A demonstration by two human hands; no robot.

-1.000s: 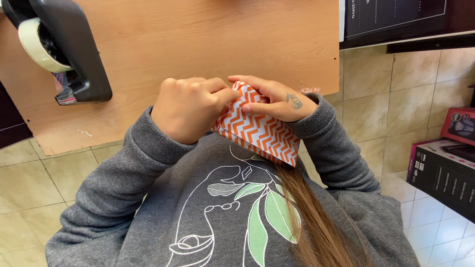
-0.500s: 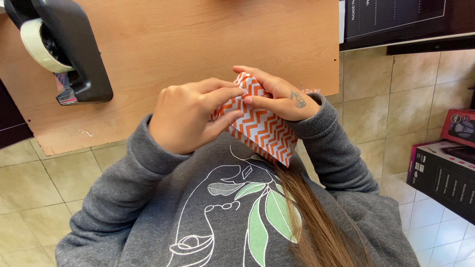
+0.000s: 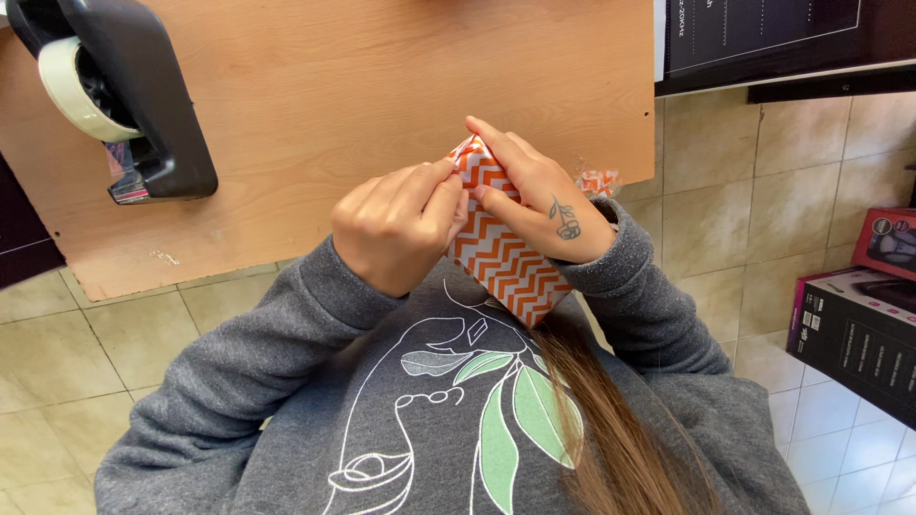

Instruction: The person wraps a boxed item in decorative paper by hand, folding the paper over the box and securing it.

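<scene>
A small box wrapped in orange-and-white zigzag paper (image 3: 503,259) is held at the near edge of a wooden table (image 3: 382,86), tilted against my chest. My left hand (image 3: 396,224) pinches the paper at the box's upper end with thumb and fingers. My right hand (image 3: 539,205), with a small flower tattoo on its back, lies over the top of the box and presses the paper fold there. The fingertips of both hands meet at the folded upper corner. Grey sleeves cover both forearms.
A black tape dispenser (image 3: 143,105) with a roll of clear tape stands at the table's far left. A scrap of the same patterned paper (image 3: 598,181) lies by the table's right edge. Dark boxes (image 3: 859,334) sit on the tiled floor at right.
The box has turned more upright and its upper end has risen over the table edge. My left fingers moved from covering the box to pinching the fold; my right hand slid up over the top.
</scene>
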